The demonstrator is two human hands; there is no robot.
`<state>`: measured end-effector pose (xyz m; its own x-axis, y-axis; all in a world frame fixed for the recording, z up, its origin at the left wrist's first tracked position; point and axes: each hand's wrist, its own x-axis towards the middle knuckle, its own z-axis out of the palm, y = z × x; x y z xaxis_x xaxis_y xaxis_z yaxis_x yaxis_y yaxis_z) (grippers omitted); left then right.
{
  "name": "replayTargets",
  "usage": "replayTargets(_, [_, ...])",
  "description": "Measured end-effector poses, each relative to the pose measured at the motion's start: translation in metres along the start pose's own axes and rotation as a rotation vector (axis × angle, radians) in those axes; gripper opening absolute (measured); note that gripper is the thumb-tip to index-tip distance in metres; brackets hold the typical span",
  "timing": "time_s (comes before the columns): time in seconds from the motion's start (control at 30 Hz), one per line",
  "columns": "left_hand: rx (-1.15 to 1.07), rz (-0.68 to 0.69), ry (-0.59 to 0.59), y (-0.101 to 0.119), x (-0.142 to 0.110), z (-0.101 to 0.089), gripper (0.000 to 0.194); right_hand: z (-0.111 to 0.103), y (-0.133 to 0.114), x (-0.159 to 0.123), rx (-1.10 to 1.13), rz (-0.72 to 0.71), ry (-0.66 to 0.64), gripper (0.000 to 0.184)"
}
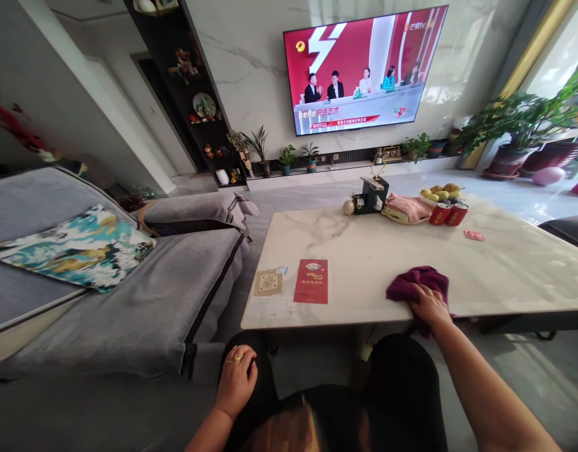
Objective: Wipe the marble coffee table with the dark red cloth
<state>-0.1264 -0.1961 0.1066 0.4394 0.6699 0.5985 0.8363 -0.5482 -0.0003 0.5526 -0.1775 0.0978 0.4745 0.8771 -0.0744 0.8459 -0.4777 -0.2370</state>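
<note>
My right hand (430,306) presses on a dark purple cloth (417,281), bunched on the marble-patterned table (364,263) close to its front edge. Part of the cloth hangs over that edge. On my left knee rests my left hand (237,378), with a ring on one finger, its fingers lying over the knee and nothing in them. Left of the cloth, a red printed packet (311,281) lies flat on the table. Beside it are a brown square card (269,282) and a thin, pale sheet.
Toward the table's far side stand a dark tissue box (371,196), a pink cloth (406,209), a fruit bowl (442,193) and two red cans (448,215). A small red packet (474,235) lies nearby. A grey sofa (176,263) flanks the table's left; a television (364,72) hangs ahead.
</note>
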Motion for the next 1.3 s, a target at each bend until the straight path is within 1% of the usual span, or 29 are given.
replayTargets(0.07, [-0.002,-0.008,-0.003,0.000,-0.001,0.000,0.017,0.000,0.024,0.004,0.018,0.066,0.015,0.080])
replayTargets(0.1, [-0.005,-0.014,-0.006,0.000,-0.001,0.000,0.017,0.000,0.030,0.006,0.027,0.094,0.019,0.081])
replayTargets(0.17, [-0.010,-0.030,-0.011,0.001,-0.002,0.001,0.018,0.000,0.032,0.007,0.046,0.149,0.020,0.081])
replayTargets(0.23, [-0.019,-0.046,-0.016,0.001,-0.003,0.002,0.019,0.001,0.022,0.007,0.070,0.206,0.007,0.083])
replayTargets(0.3, [-0.033,-0.059,-0.018,0.001,-0.003,0.003,0.019,0.002,0.000,0.004,0.083,0.233,-0.018,0.085])
replayTargets(0.33, [-0.040,-0.064,-0.017,0.001,-0.003,0.003,0.018,0.003,-0.014,0.002,0.080,0.220,-0.028,0.086])
replayTargets(0.43, [-0.064,-0.076,-0.007,0.000,-0.004,0.005,0.018,0.007,-0.072,-0.012,0.040,0.092,-0.061,0.087])
replayTargets(0.6, [-0.099,-0.086,0.003,-0.002,-0.007,0.007,0.019,0.023,-0.194,-0.046,0.004,-0.150,-0.152,0.088])
replayTargets(0.77, [-0.108,-0.083,0.038,-0.005,-0.011,0.008,0.021,0.042,-0.312,-0.077,0.032,-0.437,-0.271,0.097])
replayTargets(0.87, [-0.125,-0.075,0.072,-0.009,-0.012,0.009,0.020,0.059,-0.379,-0.097,0.054,-0.613,-0.340,0.105])
replayTargets(0.97, [-0.157,-0.069,0.095,-0.014,-0.013,0.010,0.020,0.081,-0.437,-0.116,0.071,-0.846,-0.418,0.105])
replayTargets(1.03, [-0.169,-0.062,0.104,-0.017,-0.014,0.012,0.020,0.094,-0.463,-0.124,0.058,-0.958,-0.446,0.106])
replayTargets(1.1, [-0.168,-0.050,0.112,-0.020,-0.016,0.016,0.020,0.101,-0.477,-0.126,0.049,-1.015,-0.460,0.105])
replayTargets(1.17, [-0.158,-0.034,0.116,-0.024,-0.017,0.021,0.019,0.100,-0.478,-0.119,0.062,-1.015,-0.463,0.101])
replayTargets(1.23, [-0.136,-0.009,0.130,-0.028,-0.017,0.025,0.019,0.091,-0.467,-0.101,0.081,-0.934,-0.447,0.096])
replayTargets(1.3, [-0.107,0.029,0.154,-0.031,-0.014,0.028,0.018,0.074,-0.445,-0.074,0.096,-0.796,-0.406,0.092])
